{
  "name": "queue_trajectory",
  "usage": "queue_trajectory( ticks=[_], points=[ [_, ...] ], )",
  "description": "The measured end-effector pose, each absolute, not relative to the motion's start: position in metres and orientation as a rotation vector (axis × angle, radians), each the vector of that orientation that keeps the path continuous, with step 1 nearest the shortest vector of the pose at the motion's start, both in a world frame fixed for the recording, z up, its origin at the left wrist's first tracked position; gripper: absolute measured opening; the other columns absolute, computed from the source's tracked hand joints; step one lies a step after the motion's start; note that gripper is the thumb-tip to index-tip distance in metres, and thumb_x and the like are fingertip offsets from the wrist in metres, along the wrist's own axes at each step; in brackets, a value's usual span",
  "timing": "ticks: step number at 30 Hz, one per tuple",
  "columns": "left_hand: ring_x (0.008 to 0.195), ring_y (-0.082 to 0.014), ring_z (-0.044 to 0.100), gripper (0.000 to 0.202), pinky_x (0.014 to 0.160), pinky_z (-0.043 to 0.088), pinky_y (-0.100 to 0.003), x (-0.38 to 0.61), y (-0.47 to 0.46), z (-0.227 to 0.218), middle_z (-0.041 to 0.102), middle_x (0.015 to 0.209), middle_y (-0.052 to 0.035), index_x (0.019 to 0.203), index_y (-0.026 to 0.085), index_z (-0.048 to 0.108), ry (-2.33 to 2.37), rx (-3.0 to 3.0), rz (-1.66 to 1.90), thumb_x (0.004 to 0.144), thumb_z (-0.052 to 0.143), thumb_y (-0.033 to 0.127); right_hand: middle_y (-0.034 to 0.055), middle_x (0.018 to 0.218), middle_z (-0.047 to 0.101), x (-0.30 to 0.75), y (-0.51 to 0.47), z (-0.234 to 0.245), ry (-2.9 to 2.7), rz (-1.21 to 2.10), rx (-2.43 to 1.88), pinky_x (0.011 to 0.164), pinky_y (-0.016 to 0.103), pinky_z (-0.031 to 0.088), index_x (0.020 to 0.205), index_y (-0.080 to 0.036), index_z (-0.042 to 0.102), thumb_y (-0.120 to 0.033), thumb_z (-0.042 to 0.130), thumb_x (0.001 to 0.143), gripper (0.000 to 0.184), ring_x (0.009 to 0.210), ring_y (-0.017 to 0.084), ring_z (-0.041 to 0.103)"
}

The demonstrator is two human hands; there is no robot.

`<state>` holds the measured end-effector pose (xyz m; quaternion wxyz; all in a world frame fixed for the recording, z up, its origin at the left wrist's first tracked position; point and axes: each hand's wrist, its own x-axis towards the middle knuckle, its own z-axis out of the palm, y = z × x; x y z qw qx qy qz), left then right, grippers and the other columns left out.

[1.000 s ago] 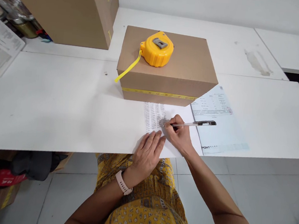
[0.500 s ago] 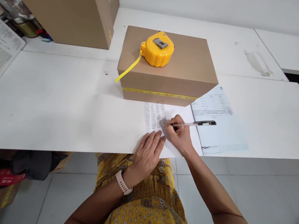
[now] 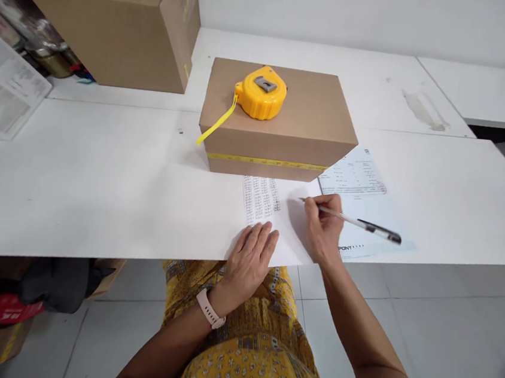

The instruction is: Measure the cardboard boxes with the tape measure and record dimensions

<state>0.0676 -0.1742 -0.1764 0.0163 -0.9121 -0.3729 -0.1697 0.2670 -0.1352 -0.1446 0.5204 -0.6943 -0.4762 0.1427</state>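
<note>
One bare right hand (image 3: 326, 228), fingers closed in a writing grip, holds a slim clear pen with a black end (image 3: 352, 220) at a white paper sheet (image 3: 288, 230) filled partly with columns of dark handwriting (image 3: 258, 198); whether the tip touches is unclear. The left hand (image 3: 248, 259), open and palm down, presses flat near the sheet's lower edge, gripping nothing. Behind, on a white worktop (image 3: 121, 187), a brown rectangular cardboard box (image 3: 317, 108) bears a round yellow plastic tape measure (image 3: 262, 98), with a pale blue printed document (image 3: 370, 204) at right
</note>
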Motion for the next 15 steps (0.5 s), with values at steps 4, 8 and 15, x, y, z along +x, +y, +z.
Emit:
queue_trajectory(
  ticks=[4,8,15],
  points=[
    [0.144,-0.0271,0.051,0.055,0.121,0.044,-0.045,0.067,-0.174,-0.176,0.054,0.155,-0.0132,0.148,0.013,0.053,-1.173,-2.869,-0.499,0.097,0.065,0.029,0.0065,0.090,0.064,0.322,-0.136,-0.149,-1.450,-0.050,-1.894,0.075,0.036,0.043,0.104,-0.024,0.063,-0.021,0.046,0.097,0.018,0.086,0.024,0.057],
    [0.147,-0.0291,0.048,0.060,0.123,0.040,-0.048,0.066,-0.174,-0.176,0.051,0.158,-0.0156,0.151,0.011,0.049,-1.204,-2.921,-0.471,0.095,0.066,0.024,0.0129,0.101,0.066,0.359,-0.132,-0.160,-1.792,-0.235,-2.053,0.079,0.039,0.044,0.116,-0.022,0.068,-0.005,0.039,0.090,0.043,0.097,0.029,0.055],
    [0.148,-0.0355,0.043,0.067,0.121,0.040,-0.060,0.066,-0.179,-0.137,0.048,0.157,-0.0207,0.153,0.016,0.038,-1.230,-3.141,-0.854,0.093,0.065,0.025,0.0131,0.101,0.070,0.362,-0.130,-0.176,-1.669,-0.333,-2.033,0.082,0.041,0.047,0.140,-0.018,0.058,-0.003,0.035,0.088,0.059,0.097,0.030,0.059]
  ],
)
